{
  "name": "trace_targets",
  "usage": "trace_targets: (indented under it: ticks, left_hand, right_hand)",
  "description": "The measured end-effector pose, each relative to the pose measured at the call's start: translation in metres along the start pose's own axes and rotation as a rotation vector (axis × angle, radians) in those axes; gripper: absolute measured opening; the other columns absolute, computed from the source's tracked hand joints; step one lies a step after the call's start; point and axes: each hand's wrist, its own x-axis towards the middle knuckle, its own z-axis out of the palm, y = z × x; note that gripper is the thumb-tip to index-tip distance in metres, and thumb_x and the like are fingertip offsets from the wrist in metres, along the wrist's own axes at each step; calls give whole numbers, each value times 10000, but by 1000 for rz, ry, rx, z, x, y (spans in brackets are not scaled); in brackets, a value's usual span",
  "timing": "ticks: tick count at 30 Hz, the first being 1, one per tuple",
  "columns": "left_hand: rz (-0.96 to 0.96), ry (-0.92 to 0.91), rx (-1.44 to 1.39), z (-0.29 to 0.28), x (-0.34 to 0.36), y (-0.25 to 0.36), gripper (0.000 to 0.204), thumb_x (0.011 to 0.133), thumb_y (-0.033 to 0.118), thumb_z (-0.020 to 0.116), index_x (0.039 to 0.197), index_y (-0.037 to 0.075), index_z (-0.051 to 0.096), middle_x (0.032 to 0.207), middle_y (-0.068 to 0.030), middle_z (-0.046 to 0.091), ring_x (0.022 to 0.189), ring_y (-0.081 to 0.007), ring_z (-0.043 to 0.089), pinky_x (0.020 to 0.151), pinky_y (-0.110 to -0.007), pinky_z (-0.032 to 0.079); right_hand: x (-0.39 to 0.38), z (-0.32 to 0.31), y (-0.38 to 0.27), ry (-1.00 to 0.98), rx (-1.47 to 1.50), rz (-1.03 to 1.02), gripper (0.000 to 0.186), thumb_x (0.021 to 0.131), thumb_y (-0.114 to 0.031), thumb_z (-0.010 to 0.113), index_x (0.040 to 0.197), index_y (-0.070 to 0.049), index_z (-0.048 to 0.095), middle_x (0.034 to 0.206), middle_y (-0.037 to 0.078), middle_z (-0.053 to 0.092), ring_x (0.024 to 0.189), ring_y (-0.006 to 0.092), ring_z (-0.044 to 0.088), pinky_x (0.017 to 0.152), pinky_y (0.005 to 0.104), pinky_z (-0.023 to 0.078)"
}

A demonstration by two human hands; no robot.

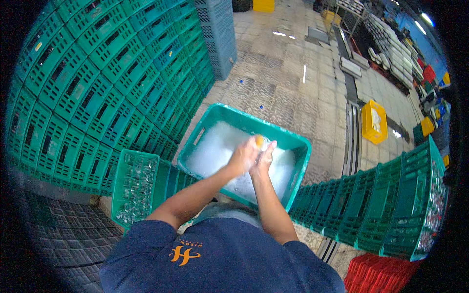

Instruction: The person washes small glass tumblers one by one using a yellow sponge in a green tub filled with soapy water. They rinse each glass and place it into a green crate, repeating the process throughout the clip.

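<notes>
A green plastic tub (288, 136) in front of me holds white suds (210, 146). Above the suds my two hands meet. My left hand (243, 157) is closed round a small yellow-orange sponge (259, 140), which shows at its fingertips. Against it, my right hand (263, 160) grips a clear, foam-covered piece that looks like a drinking glass (265, 145). The fingers and foam hide most of the glass. To the left, a green crate (117, 188) is filled with several clear glasses (137, 190).
Tall stacks of green crates (117, 63) rise on the left, beside a grey-blue stack (217, 39). More green crates (371, 205) stand on the right, with red crates (378, 276) below. A yellow crate (367, 124) sits on the wet tiled floor (293, 73).
</notes>
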Motion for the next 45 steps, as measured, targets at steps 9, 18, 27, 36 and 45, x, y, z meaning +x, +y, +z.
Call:
trace_targets:
  ticks: [9, 18, 27, 36, 45]
  left_hand:
    - [19, -174, 357, 17, -21, -27, 511, 952, 175, 564, 1445, 41, 543, 1485, -291, 481, 1312, -517, 515, 1126, -495, 428]
    - [-251, -144, -215, 19, 33, -94, 255, 1020, 271, 592, 1056, 45, 704, 960, -172, 723, 892, -325, 706, 777, -444, 540]
    - [-133, 106, -235, 40, -24, -34, 274, 987, 226, 598, 1182, 52, 680, 1076, -208, 731, 1001, -336, 720, 877, -419, 560]
    - [-535, 170, -638, 39, -40, -11, 285, 959, 167, 693, 1239, 128, 657, 1181, -71, 724, 945, -246, 716, 745, -366, 582]
    - [40, 116, -20, 22, -57, 3, 450, 949, 286, 670, 1383, 192, 602, 1155, -122, 683, 1076, -346, 644, 900, -457, 568]
  right_hand:
    - [-8, 23, -5, 134, -271, 47, 733, 1027, -690, 392, 1382, -66, 540, 1267, 139, 667, 1161, 286, 647, 1005, 455, 529]
    - [-29, 29, -3, 16, -76, 410, 643, 1045, -649, 384, 1422, -144, 511, 1274, 99, 644, 1145, 286, 637, 958, 478, 548]
    - [-12, 19, -22, 243, -84, -156, 255, 924, -214, 746, 1076, -88, 584, 950, 65, 649, 824, 188, 646, 727, 364, 569]
    - [-23, 35, -46, 211, -73, -352, 203, 902, -109, 738, 913, -120, 536, 841, 58, 617, 745, 182, 623, 660, 356, 558]
    - [-11, -15, -35, 110, -327, -216, 217, 980, -298, 662, 1001, -85, 626, 982, 70, 665, 888, 186, 630, 831, 330, 547]
